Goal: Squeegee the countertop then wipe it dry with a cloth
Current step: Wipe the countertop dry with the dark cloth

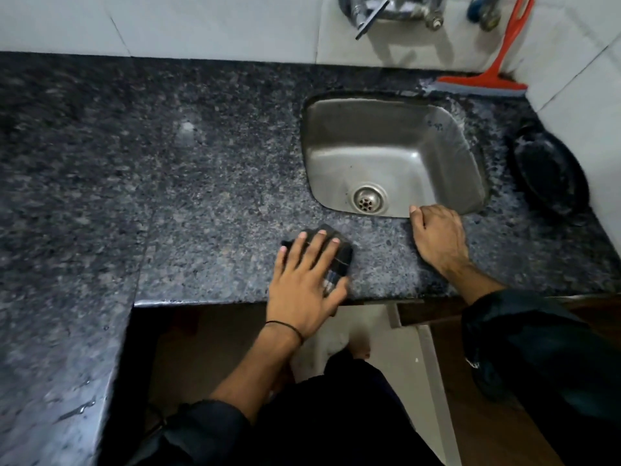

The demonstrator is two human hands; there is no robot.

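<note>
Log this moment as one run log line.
phase: wiping | left hand: flat on cloth near front edge | right hand: resting by sink | squeegee: propped against wall

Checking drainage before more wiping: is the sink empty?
Empty: the sink shows a bare steel floor and uncovered drain; no standing water visible.

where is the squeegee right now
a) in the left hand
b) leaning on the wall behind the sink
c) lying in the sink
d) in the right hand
b: the squeegee stands with its blade on the countertop behind the sink, handle against the wall, while the left hand presses the cloth and the right hand rests empty.
</note>
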